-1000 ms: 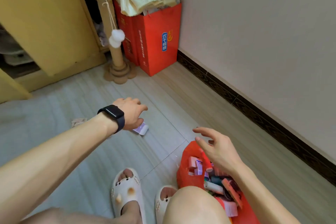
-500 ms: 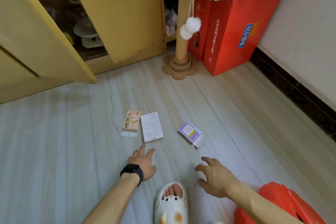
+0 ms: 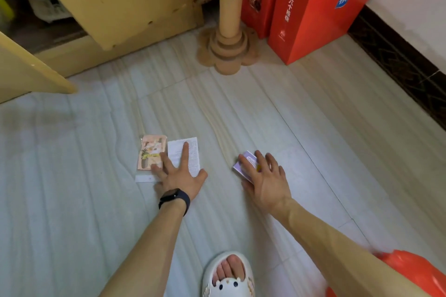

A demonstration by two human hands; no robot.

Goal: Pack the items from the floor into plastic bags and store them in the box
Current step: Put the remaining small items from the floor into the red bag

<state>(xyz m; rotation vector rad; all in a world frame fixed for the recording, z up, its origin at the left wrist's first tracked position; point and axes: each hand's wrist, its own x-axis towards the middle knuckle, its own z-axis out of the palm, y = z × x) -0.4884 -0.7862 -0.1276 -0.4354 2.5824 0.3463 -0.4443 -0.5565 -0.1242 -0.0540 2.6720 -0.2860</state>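
On the pale floor lie a pink illustrated packet [image 3: 150,155], a white printed leaflet [image 3: 193,152] beside it, and a small purple box [image 3: 242,167] further right. My left hand [image 3: 179,175], with a black watch on the wrist, rests flat with spread straight fingers on the leaflet and the packet's lower corner. My right hand [image 3: 265,178] lies over the purple box, fingers fairly straight on top of it. An orange plastic bag [image 3: 415,272] shows at the bottom right corner, partly behind my right forearm.
A cardboard scratching post [image 3: 228,48] with white pompoms stands ahead. Red paper bags [image 3: 313,12] lean by the wall at right. An open yellow cupboard door [image 3: 115,0] stands at left. My white slipper [image 3: 228,277] is at the bottom. A thin white strip [image 3: 144,178] lies by the packet.
Both hands moved forward and came down onto the items: the left onto the leaflet and packet, the right onto the purple box. The view tilted lower and closer.
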